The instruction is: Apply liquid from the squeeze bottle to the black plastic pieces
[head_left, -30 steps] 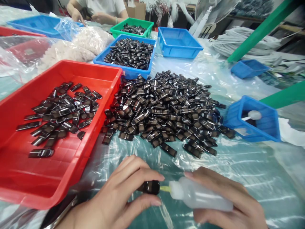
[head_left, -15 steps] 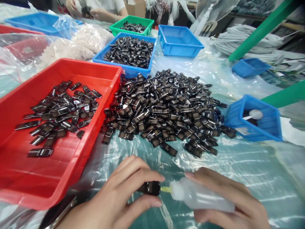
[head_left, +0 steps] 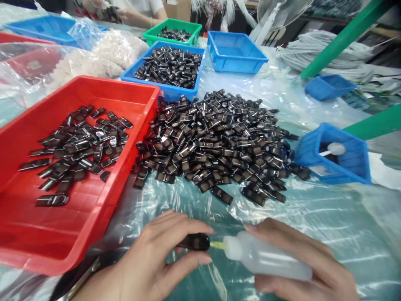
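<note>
Between the thumb and fingers of my left hand point(head_left: 163, 255) is a small glossy black plastic case point(head_left: 196, 242), its rounded end facing right. My right hand point(head_left: 300, 259) is wrapped round a translucent squeeze bottle point(head_left: 266, 256) lying nearly level. The bottle's thin yellowish tip point(head_left: 217, 245) points left and meets, or almost meets, the end of the black case. Beyond both hands lies a large heap of similar black cases point(head_left: 219, 142). More of them lie loose in a red tray point(head_left: 25, 234) to the left.
A blue bin point(head_left: 354, 163) with a white spoon stands at the right. Farther back are a blue tray point(head_left: 125, 77) full of black pieces, a green tray point(head_left: 150, 39) and another blue tray point(head_left: 238, 65). Green bars point(head_left: 341, 42) slant in at right. Another person's arm point(head_left: 138, 19) shows at the back.
The black case has shifted and turned slightly in my left fingers. The squeeze bottle stays in my right hand, nearly still, with its tip at the case's end.
</note>
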### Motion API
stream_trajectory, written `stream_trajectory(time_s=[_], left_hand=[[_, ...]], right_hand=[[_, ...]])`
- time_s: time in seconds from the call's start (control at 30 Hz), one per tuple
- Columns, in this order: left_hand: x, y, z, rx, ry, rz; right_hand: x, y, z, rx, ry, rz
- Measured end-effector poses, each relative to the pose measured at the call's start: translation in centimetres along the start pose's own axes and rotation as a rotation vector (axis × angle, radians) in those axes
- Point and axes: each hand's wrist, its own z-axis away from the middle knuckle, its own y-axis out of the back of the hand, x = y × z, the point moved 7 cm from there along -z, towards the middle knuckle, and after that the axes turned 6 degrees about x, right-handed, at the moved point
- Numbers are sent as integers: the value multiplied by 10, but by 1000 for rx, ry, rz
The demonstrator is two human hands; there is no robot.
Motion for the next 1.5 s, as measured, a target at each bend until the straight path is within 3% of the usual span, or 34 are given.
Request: stream_trajectory(time_s=[0.27,0.8,1.07,1.27,1.5], left_hand=[[1,2,3,-52,-45,-61],[-6,1,4,89,-14,-2],[-6,3,2,43,-35,-58],[-7,3,3,65,-25,-39],[-11,8,5,144,7,-46]], right_hand=[[-1,2,-2,1,-26,14],[2,6,1,-28,-25,93],[1,5,-1,-55,-8,94],[5,5,-1,24,-73,10],[25,20,6,60,-158,157]])
